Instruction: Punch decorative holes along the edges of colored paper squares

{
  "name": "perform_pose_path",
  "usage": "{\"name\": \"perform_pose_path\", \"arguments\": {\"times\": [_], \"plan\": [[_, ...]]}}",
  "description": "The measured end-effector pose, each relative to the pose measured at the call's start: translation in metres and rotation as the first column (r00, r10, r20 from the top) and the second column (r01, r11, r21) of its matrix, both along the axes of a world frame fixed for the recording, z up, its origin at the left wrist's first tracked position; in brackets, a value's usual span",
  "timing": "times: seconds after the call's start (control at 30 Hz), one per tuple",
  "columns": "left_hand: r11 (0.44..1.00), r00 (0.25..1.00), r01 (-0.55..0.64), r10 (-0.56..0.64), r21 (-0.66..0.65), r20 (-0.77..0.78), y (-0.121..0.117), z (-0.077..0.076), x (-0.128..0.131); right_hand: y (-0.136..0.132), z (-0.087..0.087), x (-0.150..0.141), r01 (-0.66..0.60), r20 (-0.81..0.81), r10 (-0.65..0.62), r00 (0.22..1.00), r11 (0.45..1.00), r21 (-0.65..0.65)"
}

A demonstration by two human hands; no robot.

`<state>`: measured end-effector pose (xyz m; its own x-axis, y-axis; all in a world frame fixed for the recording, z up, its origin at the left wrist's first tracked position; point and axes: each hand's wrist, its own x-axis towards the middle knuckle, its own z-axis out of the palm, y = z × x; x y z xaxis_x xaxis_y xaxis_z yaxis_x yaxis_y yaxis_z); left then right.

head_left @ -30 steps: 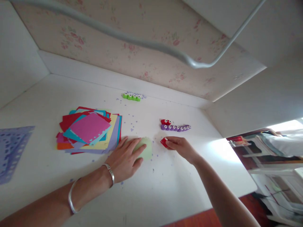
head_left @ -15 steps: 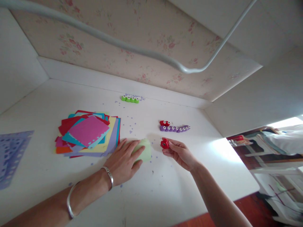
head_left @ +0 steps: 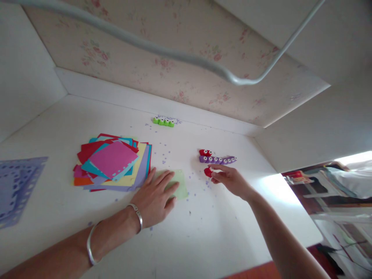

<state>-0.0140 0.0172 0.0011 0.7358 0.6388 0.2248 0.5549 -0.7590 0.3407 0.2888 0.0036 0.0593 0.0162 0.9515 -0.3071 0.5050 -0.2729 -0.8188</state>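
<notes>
My left hand (head_left: 154, 195) lies flat with fingers spread on a pale green paper square (head_left: 178, 186) on the white table (head_left: 203, 228). My right hand (head_left: 229, 179) is closed in a pinch on a small red punch (head_left: 208, 171), held just in front of a row of purple punches (head_left: 217, 159) and a red punch (head_left: 205, 152). A fanned pile of coloured paper squares (head_left: 112, 162) lies just left of my left hand.
A row of green punches (head_left: 164, 121) stands at the back near the wall. A lilac perforated sheet (head_left: 17, 186) lies at the far left. Small purple paper bits (head_left: 164, 155) are scattered over the table. The table's right edge drops to a cluttered floor area (head_left: 334, 209).
My right hand has carried the small red punch away from the green paper and back toward the purple row. My left hand stays flat on the green paper.
</notes>
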Motion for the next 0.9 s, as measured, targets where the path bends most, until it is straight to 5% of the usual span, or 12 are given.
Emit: {"name": "perform_pose_path", "arguments": {"times": [0.1,0.23,0.5,0.9], "plan": [[1.000,1.000,-0.007,0.007,-0.006,-0.007,0.000,0.001,0.000,-0.002,-0.003,-0.009,-0.159,0.233,0.150,0.961,0.987,0.021],[1.000,1.000,-0.005,0.005,0.003,0.002,0.000,0.001,0.000,-0.002,-0.001,-0.015,-0.214,0.279,0.195,0.940,0.976,0.036],[1.000,1.000,-0.006,0.006,-0.009,0.008,0.001,0.001,0.000,0.019,-0.009,-0.004,-0.005,0.217,0.053,0.975,0.977,-0.215],[1.000,1.000,-0.011,0.011,0.015,0.027,0.000,0.001,0.000,0.020,-0.008,-0.011,0.067,0.136,-0.034,0.990,0.968,-0.240]]}}
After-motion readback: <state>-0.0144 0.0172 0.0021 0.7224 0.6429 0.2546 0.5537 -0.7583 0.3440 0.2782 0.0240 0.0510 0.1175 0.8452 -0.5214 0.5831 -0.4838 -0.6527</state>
